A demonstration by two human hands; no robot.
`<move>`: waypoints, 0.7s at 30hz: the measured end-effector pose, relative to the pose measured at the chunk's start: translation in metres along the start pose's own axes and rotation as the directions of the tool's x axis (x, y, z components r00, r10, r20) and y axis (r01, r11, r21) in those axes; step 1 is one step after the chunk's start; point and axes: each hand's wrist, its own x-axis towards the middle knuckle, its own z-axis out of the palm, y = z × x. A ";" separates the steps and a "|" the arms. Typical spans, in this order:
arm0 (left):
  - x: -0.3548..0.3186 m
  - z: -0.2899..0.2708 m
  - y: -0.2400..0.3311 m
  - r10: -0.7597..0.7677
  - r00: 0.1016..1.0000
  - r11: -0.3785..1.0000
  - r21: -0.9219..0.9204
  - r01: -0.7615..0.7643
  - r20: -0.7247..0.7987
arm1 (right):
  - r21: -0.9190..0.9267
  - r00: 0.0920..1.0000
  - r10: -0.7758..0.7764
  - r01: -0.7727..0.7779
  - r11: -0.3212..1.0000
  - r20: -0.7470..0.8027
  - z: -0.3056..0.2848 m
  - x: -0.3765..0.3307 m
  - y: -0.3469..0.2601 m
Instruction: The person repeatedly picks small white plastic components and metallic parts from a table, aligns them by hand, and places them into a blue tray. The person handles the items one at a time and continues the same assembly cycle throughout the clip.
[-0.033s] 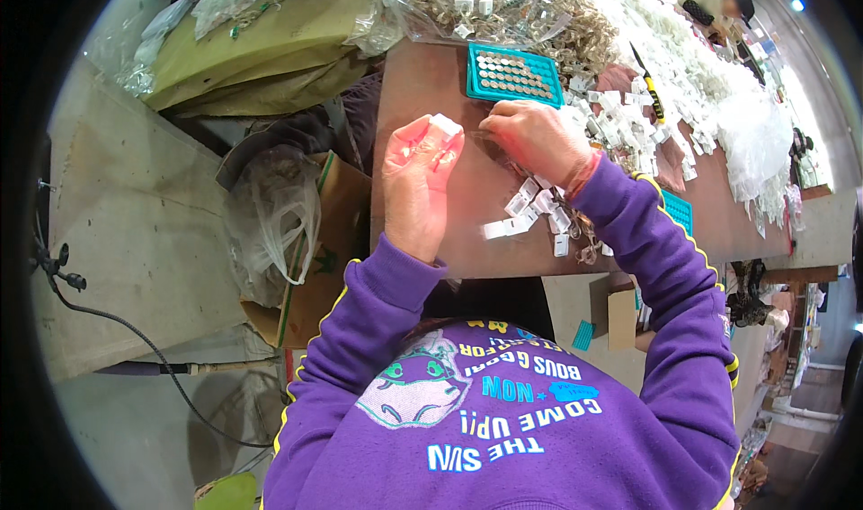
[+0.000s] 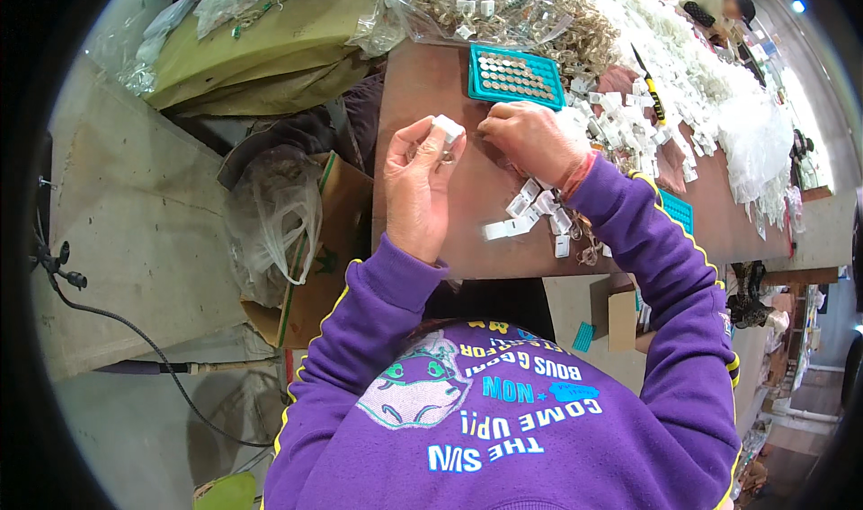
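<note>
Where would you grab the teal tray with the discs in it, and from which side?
Probably the left rim of the tray, coming from the left, where brown table shows alongside. White pieces crowd its right side, and the right hand is by its near edge. It lies flat and shallow, holding loose-looking discs, so lifting it level seems wise.

case (image 2: pixel 449 126) in left hand (image 2: pixel 418 186) | tray (image 2: pixel 542 64) on table (image 2: pixel 421 83) | tool (image 2: pixel 654 98) right of tray
</note>
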 end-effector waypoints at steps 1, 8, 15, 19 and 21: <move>-0.001 -0.001 0.000 -0.002 1.000 1.000 0.005 0.002 -0.005 | -0.070 1.000 -0.023 0.024 0.997 0.016 0.003 0.002 -0.002; -0.001 -0.006 -0.003 -0.003 0.997 1.000 -0.001 0.003 0.080 | -0.305 0.995 -0.090 0.098 0.947 0.041 0.017 0.003 -0.008; -0.001 -0.002 -0.002 -0.041 0.998 0.999 0.037 0.039 0.042 | 0.222 0.978 0.150 -0.116 0.968 -0.141 0.005 0.009 -0.007; -0.004 0.001 0.000 -0.141 0.988 0.988 0.067 0.137 0.065 | 0.535 0.942 0.329 -0.245 0.808 -0.066 -0.033 0.005 -0.013; -0.005 0.002 0.000 -0.210 0.973 0.977 0.070 0.204 0.100 | 0.584 0.955 0.283 -0.180 0.792 -0.090 -0.050 0.000 -0.020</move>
